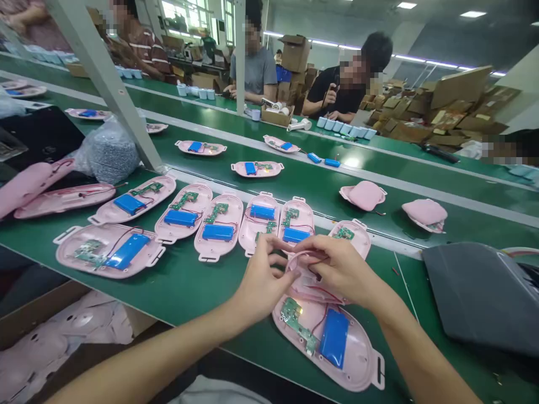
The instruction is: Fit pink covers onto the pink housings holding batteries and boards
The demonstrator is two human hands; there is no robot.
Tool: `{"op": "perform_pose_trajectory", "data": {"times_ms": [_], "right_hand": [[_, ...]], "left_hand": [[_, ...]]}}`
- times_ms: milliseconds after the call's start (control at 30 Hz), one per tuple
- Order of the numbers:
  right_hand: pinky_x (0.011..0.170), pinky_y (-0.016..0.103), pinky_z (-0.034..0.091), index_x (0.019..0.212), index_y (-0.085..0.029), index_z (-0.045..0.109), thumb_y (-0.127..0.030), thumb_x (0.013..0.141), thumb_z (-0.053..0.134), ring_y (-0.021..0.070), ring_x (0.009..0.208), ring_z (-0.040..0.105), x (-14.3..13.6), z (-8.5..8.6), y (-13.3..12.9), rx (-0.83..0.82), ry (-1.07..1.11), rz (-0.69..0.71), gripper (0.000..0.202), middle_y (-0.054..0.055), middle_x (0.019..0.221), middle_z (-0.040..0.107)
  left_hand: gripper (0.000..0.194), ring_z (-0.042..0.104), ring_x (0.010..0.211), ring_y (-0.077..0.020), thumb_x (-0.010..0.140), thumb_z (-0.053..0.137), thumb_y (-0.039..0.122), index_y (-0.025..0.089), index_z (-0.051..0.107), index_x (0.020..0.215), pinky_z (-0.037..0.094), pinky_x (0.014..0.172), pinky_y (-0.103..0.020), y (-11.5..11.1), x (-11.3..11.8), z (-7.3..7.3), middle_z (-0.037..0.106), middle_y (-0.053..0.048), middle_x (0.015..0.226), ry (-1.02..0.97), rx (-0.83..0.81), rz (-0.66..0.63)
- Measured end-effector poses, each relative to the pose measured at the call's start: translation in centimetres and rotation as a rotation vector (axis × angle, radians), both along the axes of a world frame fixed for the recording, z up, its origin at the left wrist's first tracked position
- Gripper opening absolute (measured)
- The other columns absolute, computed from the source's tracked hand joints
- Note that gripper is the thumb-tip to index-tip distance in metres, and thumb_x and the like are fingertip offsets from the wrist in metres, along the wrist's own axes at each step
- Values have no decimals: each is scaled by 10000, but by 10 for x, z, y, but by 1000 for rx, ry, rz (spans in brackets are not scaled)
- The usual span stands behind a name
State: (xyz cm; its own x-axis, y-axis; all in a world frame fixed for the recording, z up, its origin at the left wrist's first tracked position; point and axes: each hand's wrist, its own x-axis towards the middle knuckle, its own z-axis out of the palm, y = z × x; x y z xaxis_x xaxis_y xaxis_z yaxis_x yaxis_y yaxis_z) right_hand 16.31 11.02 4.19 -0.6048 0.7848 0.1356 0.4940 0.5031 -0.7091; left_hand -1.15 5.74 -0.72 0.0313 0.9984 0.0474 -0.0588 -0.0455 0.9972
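My left hand and my right hand are together over the front of the green bench, fingers closed around a pink plastic shell. The shell is tilted, and a red wire runs along it. My fingers partly cover it. Just below lies an open pink casing half with slotted tabs. It holds a green circuit board with a small lit yellow light, and a blue battery pack. Behind my hands stands a row of similar casings, including one with its board and battery showing.
Pink shells are stacked at left beside a plastic bag. A dark grey object stands at right. Farther back, a conveyor belt carries more casings. Several people work across it. A carton of white parts sits below left.
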Motion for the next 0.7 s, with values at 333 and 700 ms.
{"op": "perform_pose_trajectory", "data": {"times_ms": [333, 700], "right_hand": [[545, 237, 287, 748, -181, 607, -303, 825, 667, 126, 602, 502, -3, 4, -10, 144, -270, -178, 156, -17, 671, 614], [754, 303, 452, 1005, -204, 683, -209, 825, 576, 195, 856, 643, 4, 3, -20, 185, -137, -201, 210, 25, 959, 702]], "left_hand": [[322, 714, 690, -176, 750, 757, 201, 196, 507, 953, 528, 606, -240, 6, -1, 5, 710, 1, 741, -134, -137, -195], [99, 674, 766, -183, 825, 574, 229, 175, 578, 908, 532, 635, -263, 15, -4, 4, 677, -26, 817, 93, -6, -231]]}}
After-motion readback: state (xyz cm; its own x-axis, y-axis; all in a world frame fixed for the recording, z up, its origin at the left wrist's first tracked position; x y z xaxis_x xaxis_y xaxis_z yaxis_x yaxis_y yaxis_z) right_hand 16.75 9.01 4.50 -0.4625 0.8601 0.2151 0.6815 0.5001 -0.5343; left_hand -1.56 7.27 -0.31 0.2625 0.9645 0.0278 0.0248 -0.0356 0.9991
